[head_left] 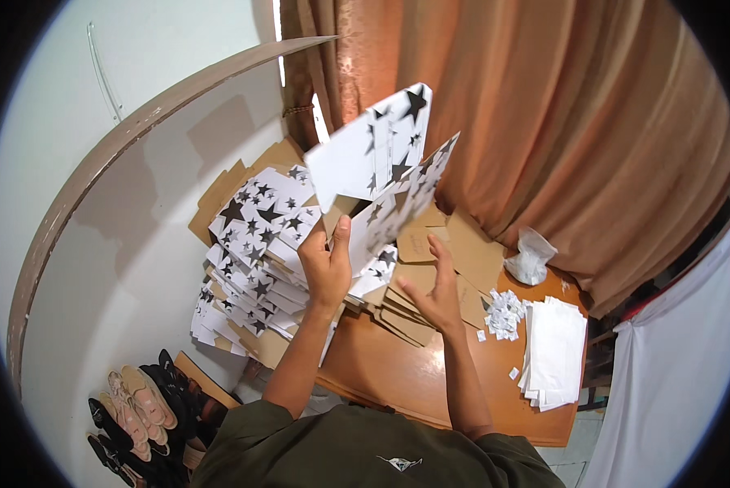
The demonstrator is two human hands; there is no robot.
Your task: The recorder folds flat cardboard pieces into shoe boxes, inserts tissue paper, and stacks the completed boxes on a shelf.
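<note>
My left hand (328,264) grips a white cardboard box (342,163) printed with black stars, its thumb pointing up along the near side. The box is raised over the table and partly unfolded, with its panels standing apart; the right panel is blurred by motion. My right hand (436,289) is open beside that panel, fingers apart and holding nothing. Flattened star-printed boxes (259,215) lie in an uneven pile to the left, partly behind my left hand. Brown cardboard pieces (472,252) lie beyond and under my right hand.
On the wooden table (381,358), small white packets (506,315) lie heaped near a stack of white sheets (555,350) and a crumpled plastic bag (532,256). An orange-brown curtain (544,106) hangs behind. Several shoes (141,415) sit at lower left by the wall.
</note>
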